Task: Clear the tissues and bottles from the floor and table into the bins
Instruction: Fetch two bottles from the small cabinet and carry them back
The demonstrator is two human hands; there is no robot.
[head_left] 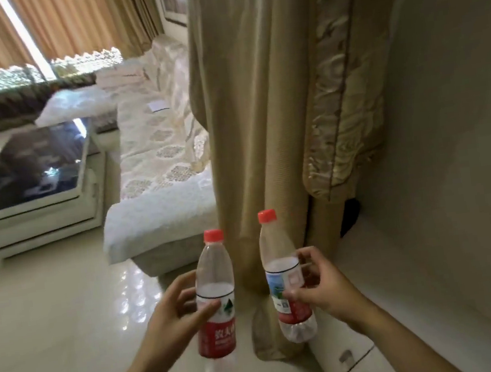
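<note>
2 clear plastic bottles, red caps, red labels, both held upright above the pale tiled floor (54,314). Left bottle (215,296) gripped at mid-body by left hand (173,319). Right bottle (286,285) gripped at label by right hand (319,284). Beige curtain (260,107) hung just behind; covered sofa (160,171) and dark-topped counter (31,167) lay beyond, left.

Glossy pale floor (54,314): coffee table (33,185), covered sofa (160,201), curtain hem (267,336).
</note>
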